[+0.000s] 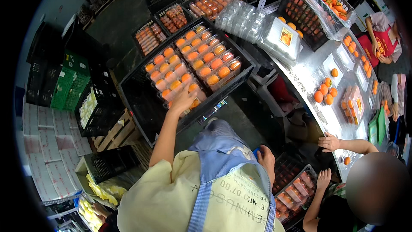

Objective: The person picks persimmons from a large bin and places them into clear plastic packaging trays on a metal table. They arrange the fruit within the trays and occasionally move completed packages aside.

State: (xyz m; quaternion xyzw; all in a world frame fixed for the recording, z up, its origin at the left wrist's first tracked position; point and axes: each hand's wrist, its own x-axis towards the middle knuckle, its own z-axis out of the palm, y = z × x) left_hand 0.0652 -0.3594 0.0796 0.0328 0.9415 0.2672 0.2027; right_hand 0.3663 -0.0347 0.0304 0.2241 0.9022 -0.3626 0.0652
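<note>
My left hand [184, 100] reaches over a large black crate [138, 109], its index finger extended above or on a clear plastic box of orange fruit, likely persimmons [176, 85]. Nothing shows in its grasp. Several such boxes fill much of the crate in two groups, the second stack [210, 58] lying to the right of the first. At my right side, near my hip, is my right hand [266, 160], with its fingers bent. A small blue thing [256, 152] shows beside its fingertips; whether the hand grips it is unclear.
A metal table [309, 98] on the right holds loose persimmons [325, 91] and empty clamshells [241, 19]. A co-worker's hand [329, 142] rests on its edge. More filled crates [149, 37] stand beyond mine. Stacked green crates [69, 83] and a wooden pallet [117, 129] are on the left.
</note>
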